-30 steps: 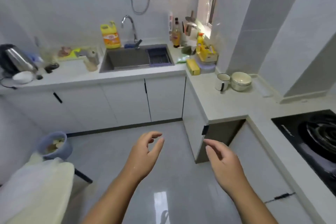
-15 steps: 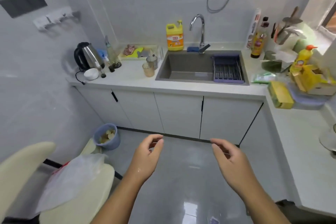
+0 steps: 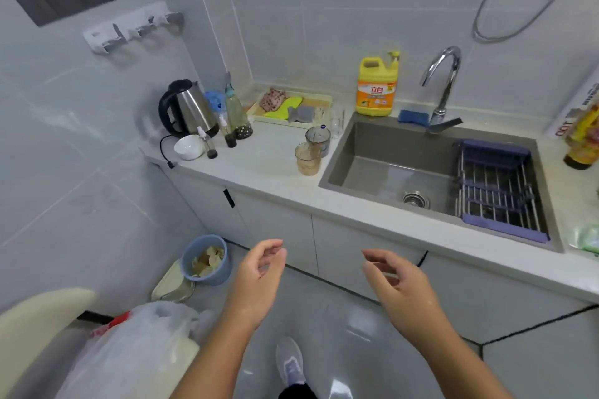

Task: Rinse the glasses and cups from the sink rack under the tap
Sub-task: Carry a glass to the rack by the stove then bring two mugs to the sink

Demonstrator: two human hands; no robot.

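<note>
A grey sink (image 3: 372,168) is set in the white counter, with a chrome tap (image 3: 442,84) behind it and no water running. A purple-edged wire rack (image 3: 499,191) hangs across the sink's right side and looks bare. Two clear cups stand on the counter left of the sink: a brownish glass (image 3: 307,159) and a grey-tinted cup (image 3: 318,139) behind it. A small clear glass (image 3: 337,121) stands further back. My left hand (image 3: 259,278) and my right hand (image 3: 395,285) hover below counter height in front of the cabinets, both with loosely curled fingers and nothing in them.
A yellow detergent jug (image 3: 376,87) and blue sponge (image 3: 413,116) sit behind the sink. A kettle (image 3: 186,107), white bowl (image 3: 189,147), small bottles and a tray of cloths (image 3: 291,105) fill the counter's left. A blue bin (image 3: 205,259), a chair and a plastic bag (image 3: 136,350) stand on the floor.
The view has swung left and come closer to the sink counter. Both hands keep the same loose, empty pose in front of me.
</note>
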